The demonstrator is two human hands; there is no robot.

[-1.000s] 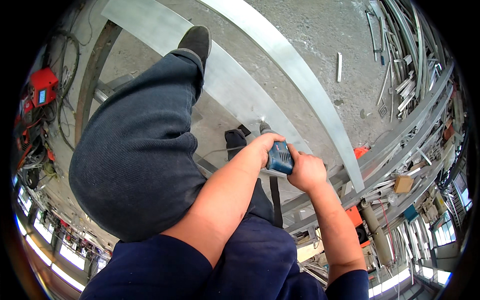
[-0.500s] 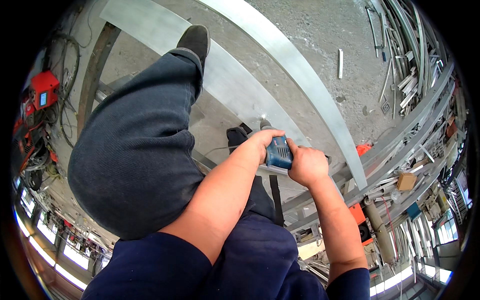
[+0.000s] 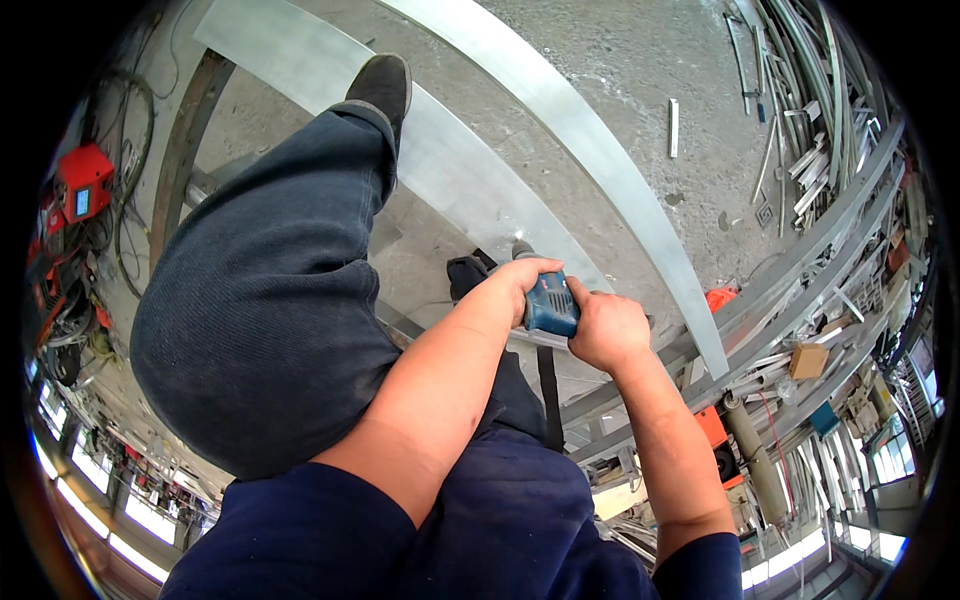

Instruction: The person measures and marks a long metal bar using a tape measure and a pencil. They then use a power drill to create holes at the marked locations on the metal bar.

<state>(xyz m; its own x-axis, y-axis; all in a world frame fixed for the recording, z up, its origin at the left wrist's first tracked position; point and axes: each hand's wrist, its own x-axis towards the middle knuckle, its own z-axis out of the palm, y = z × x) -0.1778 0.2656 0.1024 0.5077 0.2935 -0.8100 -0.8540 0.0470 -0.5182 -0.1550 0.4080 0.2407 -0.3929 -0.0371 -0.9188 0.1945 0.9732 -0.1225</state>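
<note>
Both of my hands are closed on a blue power drill [image 3: 550,306]. My left hand [image 3: 520,284] wraps the front of its body, while my right hand [image 3: 612,332] grips the rear end. The drill's nose points away from me, onto a wide flat grey metal strip [image 3: 470,170]. A small bright spot shows on the strip at the tip; the bit itself is too small to make out. My dark shoe [image 3: 382,88] rests on the same strip, farther left.
A second long metal strip [image 3: 600,140] lies beyond, on the concrete floor [image 3: 620,60]. Metal offcuts and bars [image 3: 815,160] are piled at the right. A red machine [image 3: 84,182] with cables stands at the left. A small cardboard box [image 3: 808,361] sits among scrap.
The whole view has shifted slightly, so things appear a little farther left. Both hands keep their hold on the drill, and its nose stays at the metal strip.
</note>
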